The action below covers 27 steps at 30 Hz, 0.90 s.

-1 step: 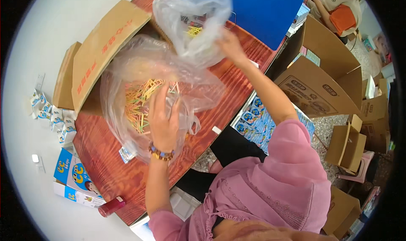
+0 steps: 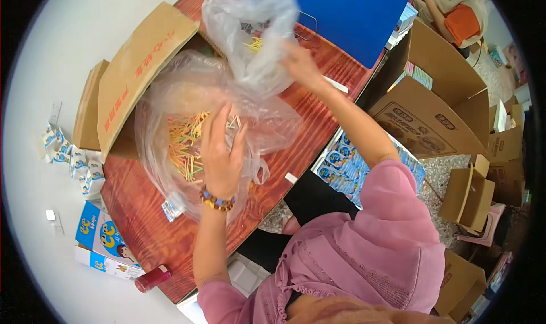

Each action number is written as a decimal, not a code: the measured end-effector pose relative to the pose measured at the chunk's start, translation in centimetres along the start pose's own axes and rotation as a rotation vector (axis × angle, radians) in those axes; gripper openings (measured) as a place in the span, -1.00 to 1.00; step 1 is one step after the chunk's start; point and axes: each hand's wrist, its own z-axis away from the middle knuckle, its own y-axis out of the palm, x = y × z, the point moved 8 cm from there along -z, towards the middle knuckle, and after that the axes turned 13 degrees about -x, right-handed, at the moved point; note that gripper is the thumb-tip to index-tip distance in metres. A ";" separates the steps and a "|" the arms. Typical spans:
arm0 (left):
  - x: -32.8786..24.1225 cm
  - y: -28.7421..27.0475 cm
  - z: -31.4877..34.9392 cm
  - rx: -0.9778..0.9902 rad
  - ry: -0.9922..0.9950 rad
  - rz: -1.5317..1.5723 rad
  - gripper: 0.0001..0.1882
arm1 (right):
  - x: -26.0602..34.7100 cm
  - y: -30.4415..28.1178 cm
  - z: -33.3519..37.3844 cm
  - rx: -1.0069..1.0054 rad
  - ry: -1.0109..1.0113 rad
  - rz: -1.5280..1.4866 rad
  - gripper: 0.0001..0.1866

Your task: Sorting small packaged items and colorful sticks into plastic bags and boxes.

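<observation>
A large clear plastic bag [image 2: 273, 131] lies spread on the reddish wooden table, holding a heap of thin multicoloured sticks [image 2: 185, 145]. Over the right part of this heap is my left hand [image 2: 220, 159], fingers stretched out and apart, with a beaded bracelet at the wrist. Farther off stands a smaller clear plastic bag [image 2: 264, 77] with short yellow sticks [image 2: 255, 44] and some dark items inside that I cannot make out. The right edge of that bag is in my right hand [image 2: 301, 67]; its fingertips are blurred and partly lost against the plastic.
An opened cardboard box [image 2: 139, 74] stands behind the large bag. A blue board [image 2: 347, 17] lies at the back right, beside a big carton [image 2: 421, 113]. Blue packets [image 2: 347, 165] fill a tray by my right arm. A red bottle [image 2: 152, 278] lies at the front left.
My right hand and the smaller bag have shifted a little to the left. My left hand stays over the coloured sticks, with its fingers slightly raised and spread.
</observation>
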 end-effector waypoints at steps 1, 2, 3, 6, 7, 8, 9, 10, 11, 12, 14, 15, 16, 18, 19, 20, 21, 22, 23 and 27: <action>-0.4 1.2 -1.5 0.006 0.049 0.025 -0.55 | 3.1 2.0 0.3 0.104 -0.197 0.048 -0.60; -0.8 2.2 -2.9 0.009 0.100 0.052 -0.54 | 7.2 3.0 0.9 0.204 -0.399 0.098 -0.58; -0.6 3.4 -4.3 0.016 0.108 0.040 -0.54 | 8.8 4.5 1.0 0.377 -0.366 0.129 -0.60; -2.5 7.5 -7.4 0.031 0.368 -0.046 -0.51 | 10.1 5.3 2.4 0.463 -0.414 0.071 -0.61; -3.0 9.4 -7.9 0.069 0.416 -0.164 -0.50 | 10.7 4.6 2.9 0.384 -0.501 -0.020 -0.61; -3.0 10.9 -8.5 0.101 0.463 -0.289 -0.49 | 10.8 4.4 3.2 0.378 -0.503 -0.021 -0.61; -2.9 11.9 -9.5 0.099 0.465 -0.294 -0.49 | 10.7 4.5 3.8 0.474 -0.411 -0.111 -0.59; -3.0 13.0 -10.3 0.117 0.525 -0.364 -0.46 | 10.6 4.6 4.4 0.570 -0.319 -0.201 -0.57; -3.0 14.1 -11.2 0.133 0.587 -0.430 -0.43 | 10.7 3.8 4.5 0.567 -0.326 -0.199 -0.57; -2.3 14.9 -12.0 0.128 0.591 -0.434 -0.43 | 11.7 3.2 5.3 0.616 -0.487 -0.146 -0.58; 0.2 16.6 -13.0 0.106 0.598 -0.588 -0.38 | 12.0 1.8 4.8 0.658 -0.655 -0.093 -0.58; 0.8 17.0 -13.1 0.103 0.599 -0.587 -0.38 | 10.8 1.3 4.1 0.814 -0.496 -0.173 -0.54; 3.8 18.1 -12.9 0.344 0.431 -0.742 -0.46 | 9.4 1.1 3.9 0.965 -0.333 -0.256 -0.51; 7.8 18.9 -11.7 0.582 0.258 -0.882 -0.53 | 4.9 0.0 0.0 0.849 -0.037 -0.435 -0.69; 8.4 18.8 -11.0 0.512 0.369 -0.853 -0.54 | 2.3 -0.1 -2.5 0.678 0.160 -0.417 -0.75; 8.3 18.6 -10.7 0.440 0.479 -0.824 -0.55 | -0.4 -0.2 -4.8 0.503 0.351 -0.396 -0.78; 8.1 18.5 -10.6 0.448 0.478 -0.828 -0.55 | -2.2 -0.1 -7.2 0.314 0.274 -0.329 -0.76; 7.5 18.8 -10.9 0.487 0.433 -0.815 -0.57 | -4.3 -0.4 -9.3 0.120 0.197 -0.246 -0.75; 7.2 18.8 -11.0 0.525 0.385 -0.810 -0.59 | -6.0 1.1 -10.6 0.145 0.149 -0.196 -0.76; 5.7 16.2 -12.2 0.364 0.391 -0.893 -0.64 | -7.0 7.2 -15.5 0.093 -0.174 0.095 -0.80</action>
